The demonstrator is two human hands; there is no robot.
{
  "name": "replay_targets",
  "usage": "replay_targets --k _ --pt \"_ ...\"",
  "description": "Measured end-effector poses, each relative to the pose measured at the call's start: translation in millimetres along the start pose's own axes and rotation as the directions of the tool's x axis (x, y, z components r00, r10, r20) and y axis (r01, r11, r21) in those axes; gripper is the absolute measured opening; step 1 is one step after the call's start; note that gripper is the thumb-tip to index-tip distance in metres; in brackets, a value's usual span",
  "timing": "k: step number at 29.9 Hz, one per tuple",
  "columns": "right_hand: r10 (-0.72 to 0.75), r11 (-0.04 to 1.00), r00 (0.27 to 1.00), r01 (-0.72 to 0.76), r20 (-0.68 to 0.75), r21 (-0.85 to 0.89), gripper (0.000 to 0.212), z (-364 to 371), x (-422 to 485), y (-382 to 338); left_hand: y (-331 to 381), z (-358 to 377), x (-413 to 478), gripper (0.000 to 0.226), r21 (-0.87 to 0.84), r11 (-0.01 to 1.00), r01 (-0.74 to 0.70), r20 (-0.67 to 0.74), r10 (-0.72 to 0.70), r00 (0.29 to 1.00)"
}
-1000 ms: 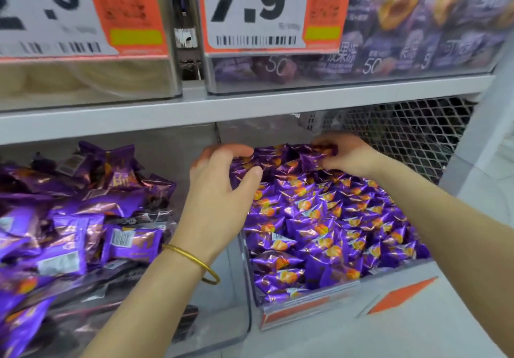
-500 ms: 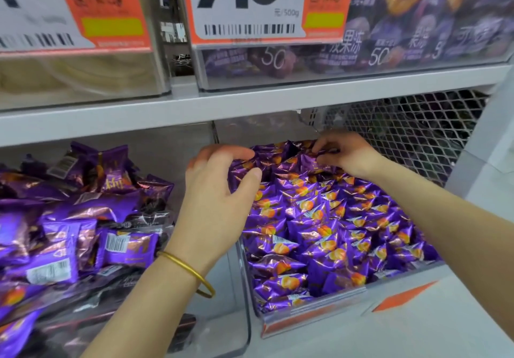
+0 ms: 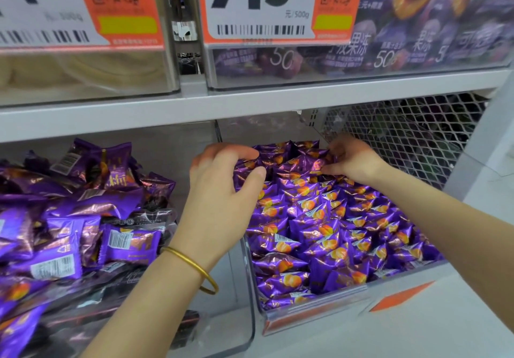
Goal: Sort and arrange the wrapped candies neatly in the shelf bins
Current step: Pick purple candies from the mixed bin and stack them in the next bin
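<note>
1. Your left hand [image 3: 222,190] curls over the back-left corner of the pile, thumb and fingers closed round a few wrapped candies [image 3: 319,218]. Your right hand [image 3: 354,160] pinches one at the back-right, close to the mesh panel [image 3: 403,135].
2. Those small purple candies with the orange print fill the right bin [image 3: 314,306] in rough rows, up to its front lip.
3. The pile sits about level with that lip, so a hard push from the back could probably slide the front pieces over it. The slick foil may also slip out of a light pinch.
4. Your left wrist hangs beside the left bin [image 3: 239,316]. A dragging bangle [image 3: 194,268] could snag the larger purple packets [image 3: 83,218] heaped loosely there.
5. The upper bins [image 3: 361,60] hold other goods behind their price tags.
</note>
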State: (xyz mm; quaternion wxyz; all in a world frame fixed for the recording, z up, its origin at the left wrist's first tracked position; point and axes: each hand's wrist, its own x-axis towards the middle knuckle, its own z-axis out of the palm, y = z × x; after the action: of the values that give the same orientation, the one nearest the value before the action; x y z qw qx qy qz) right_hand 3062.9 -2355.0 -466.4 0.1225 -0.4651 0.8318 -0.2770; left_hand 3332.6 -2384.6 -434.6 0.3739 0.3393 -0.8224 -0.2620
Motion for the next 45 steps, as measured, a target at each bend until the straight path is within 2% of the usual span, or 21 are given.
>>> replay_targets --k 5,10,21,26,31,34,37,40,42,45 --pt "-0.019 0.996 0.995 0.028 -0.098 0.091 0.034 -6 -1 0 -1 1 1 0.02 0.001 1.0 -0.004 0.006 0.004 1.0" --pt "-0.026 0.984 0.994 0.045 -0.11 0.174 0.037 5 -2 -6 -2 1 1 0.019 0.01 1.0 -0.012 0.003 0.012 1.0" --pt "0.02 0.988 0.996 -0.007 -0.084 0.151 0.04 12 3 -7 -4 1 2 0.013 -0.009 1.0 -0.018 0.006 0.018 1.0" --pt "0.137 0.926 0.982 -0.081 -0.127 0.369 0.037 12 5 -1 -3 1 1 0.015 -0.013 1.0 -0.012 0.008 0.013 1.0" --pt "0.137 0.935 0.987 -0.101 -0.084 0.339 0.032 22 8 -5 -2 1 0 0.017 -0.012 1.0 -0.016 0.0 0.016 1.0" --pt "0.156 0.943 0.986 -0.129 -0.066 0.307 0.042 16 3 -8 -4 -2 -1 0.016 -0.058 0.998 -0.037 -0.013 0.036 0.999" --pt "0.05 0.991 0.986 -0.029 -0.157 0.131 0.049 4 -20 -18 -6 -14 -3 0.027 -0.08 0.996 -0.033 -0.037 0.03 0.999" --pt "-0.108 0.983 0.964 0.14 -0.245 0.12 0.04 -2 -59 -53 -10 -41 -13 0.031 -0.025 0.998 -0.05 -0.073 0.048 0.996" --pt "-0.25 0.939 0.932 0.3 -0.264 0.169 0.036 1 -93 -86 -16 -68 -25 0.03 0.074 0.993 -0.095 -0.07 0.101 0.992" --pt "-0.508 0.808 0.829 0.553 -0.233 0.203 0.036 12 -146 -138 -28 -112 -46 0.027 0.224 0.963 -0.15 -0.035 0.161 0.986"
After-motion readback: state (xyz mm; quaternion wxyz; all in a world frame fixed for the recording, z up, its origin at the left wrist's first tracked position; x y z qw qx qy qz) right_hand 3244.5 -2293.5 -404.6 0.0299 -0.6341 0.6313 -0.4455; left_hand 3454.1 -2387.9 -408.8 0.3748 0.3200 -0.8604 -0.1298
